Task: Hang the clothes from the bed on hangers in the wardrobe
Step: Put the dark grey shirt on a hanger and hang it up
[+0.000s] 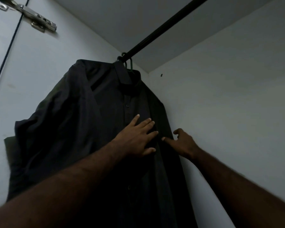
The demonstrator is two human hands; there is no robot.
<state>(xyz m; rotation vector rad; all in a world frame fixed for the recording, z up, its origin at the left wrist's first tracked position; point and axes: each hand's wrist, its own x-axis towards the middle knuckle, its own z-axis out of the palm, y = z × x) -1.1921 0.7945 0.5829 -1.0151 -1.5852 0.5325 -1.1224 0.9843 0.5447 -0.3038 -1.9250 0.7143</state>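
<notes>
— Where is the shirt (82,122)?
— It hangs on a green hanger (130,65) on the rod (163,25) in the wardrobe (220,104).
— And your hands?
— My left hand (135,137) lies flat on its front, fingers (148,121) spread. My right hand (183,142) touches its edge with one finger and holds nothing.

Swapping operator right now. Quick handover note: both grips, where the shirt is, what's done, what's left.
Grips: the left grip lies flat, fingers spread, pressing the front of the dark shirt. The right grip touches the shirt's right edge with a straight index finger and holds nothing.
Things: the shirt hangs on a green hanger hooked over the black rail in the wardrobe corner; a second dark garment seems to hang behind it.
Done: this shirt is hung.
Left: smooth if needed, withdraw both grips. The bed is out of view, so what clothes remain cannot be told.
</notes>
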